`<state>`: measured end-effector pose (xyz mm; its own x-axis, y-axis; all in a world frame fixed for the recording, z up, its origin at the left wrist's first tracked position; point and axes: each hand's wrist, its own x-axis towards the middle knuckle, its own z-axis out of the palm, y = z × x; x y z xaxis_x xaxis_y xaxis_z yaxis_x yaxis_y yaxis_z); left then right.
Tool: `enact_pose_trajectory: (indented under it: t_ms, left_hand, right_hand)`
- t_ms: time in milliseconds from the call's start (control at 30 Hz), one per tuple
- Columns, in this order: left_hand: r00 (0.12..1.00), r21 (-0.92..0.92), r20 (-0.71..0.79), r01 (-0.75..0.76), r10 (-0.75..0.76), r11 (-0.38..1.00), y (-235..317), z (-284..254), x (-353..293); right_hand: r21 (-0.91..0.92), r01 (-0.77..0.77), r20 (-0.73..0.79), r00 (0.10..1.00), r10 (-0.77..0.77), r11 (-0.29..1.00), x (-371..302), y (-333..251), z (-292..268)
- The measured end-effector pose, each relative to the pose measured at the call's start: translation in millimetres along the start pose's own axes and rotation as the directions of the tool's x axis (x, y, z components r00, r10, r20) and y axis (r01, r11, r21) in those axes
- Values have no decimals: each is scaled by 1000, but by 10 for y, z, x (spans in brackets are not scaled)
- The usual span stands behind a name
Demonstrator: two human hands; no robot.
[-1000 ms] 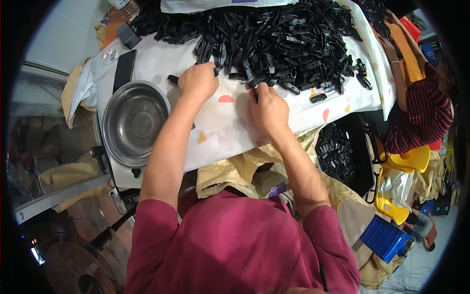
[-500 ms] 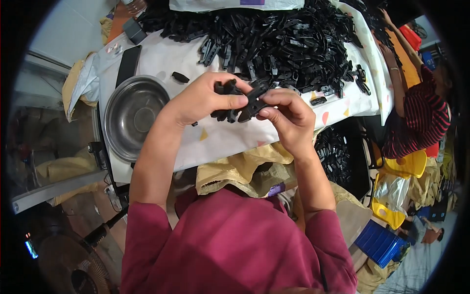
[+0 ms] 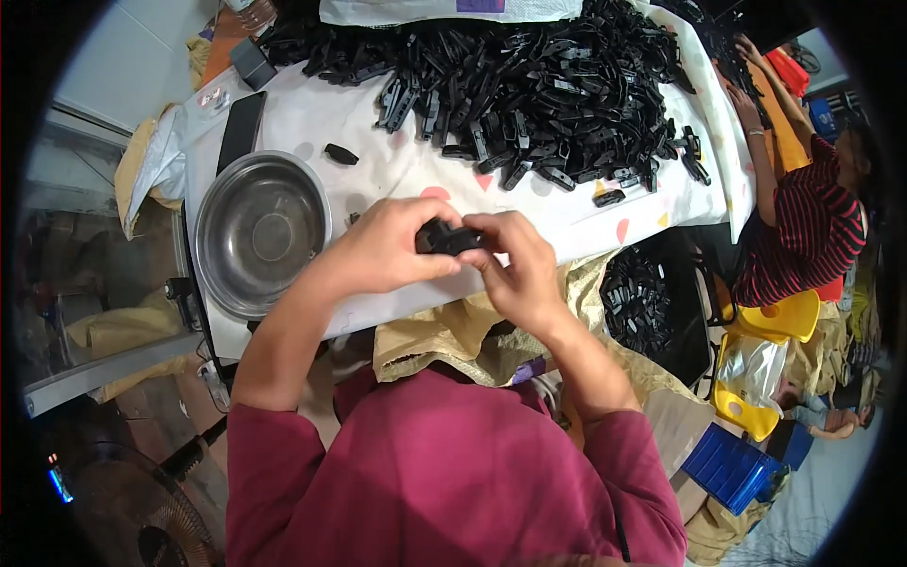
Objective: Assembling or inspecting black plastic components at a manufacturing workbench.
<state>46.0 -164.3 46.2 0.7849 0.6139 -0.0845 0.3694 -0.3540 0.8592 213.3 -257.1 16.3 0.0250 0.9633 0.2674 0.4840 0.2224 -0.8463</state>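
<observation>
Over the near edge of the table, my left hand (image 3: 383, 248) is closed around small black plastic parts (image 3: 444, 238). The fingertips of my right hand (image 3: 520, 265) pinch the other end of these parts, so both hands meet on them. Fingers cover much of what I hold, and its exact kind cannot be made out. Beyond my hands spreads a large heap of similar black plastic parts (image 3: 557, 104). A single black part (image 3: 341, 153) lies apart, beyond my left hand. Left of my left forearm stands a round metal bowl (image 3: 219, 236).
A dark flat slab (image 3: 241, 130) lies behind the bowl. A tan woven sack (image 3: 444, 335) hangs at the table's near edge. Right of it, a black container holds more parts (image 3: 638, 307). A person in a striped shirt (image 3: 803, 227) reaches over the table at right. A fan stands lower left.
Both hands have drawn nearer to me, away from the heap, and now sit closer together. The splayed parts seen between my fingers are now mostly covered by my hands.
</observation>
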Motion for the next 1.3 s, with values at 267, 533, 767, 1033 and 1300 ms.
enact_pose_trajectory:
  t_ms: [267,533,767,1033,1300]
  left_hand:
    - [752,512,-624,601,-215,614,-352,-648,-708]
    - [886,544,-459,226,61,808,-488,-572,231]
    - [889,760,-458,386,10,523,-860,-464,1156]
    - [936,-602,-302,-41,-180,797,-54,-21,432]
    - [832,-458,-416,-541,368,705,-69,64,115]
  right_hand:
    - [-444,-429,-292,899,326,787,388,645,-161]
    - [-464,-574,-384,817,431,675,494,815,-154]
    - [151,-462,-310,817,486,874,295,443,-224]
    - [736,-61,-192,936,294,674,349,-95,7]
    - [268,172,-366,928,-65,948,190,-150,116]
